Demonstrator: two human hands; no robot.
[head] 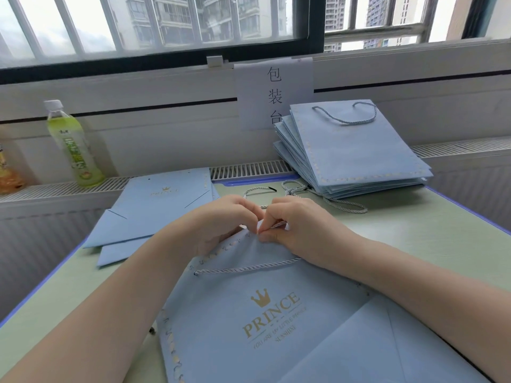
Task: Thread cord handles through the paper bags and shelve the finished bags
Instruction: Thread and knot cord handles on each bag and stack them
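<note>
Cord (pixel 276 225) sits pinched between both hands at the top edge of the blue bag (pixel 249 313) in the lower centre; the left hand (pixel 221 225) and right hand (pixel 296 228) have curled fingers that hide the hole. One threaded handle (pixel 243 268) lies across the bag, whose bottom is cut off by the frame. Finished bags (pixel 356 150) are stacked at upper right, unthreaded bags (pixel 154 211) lie at left.

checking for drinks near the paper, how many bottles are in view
1 for sure: a green drink bottle standing on the sill at left. An orange item at the left edge may be another; it is cut off.

"PRINCE" on near bag (pixel 276 313), "包装台" on wall sign (pixel 275 92)
</note>
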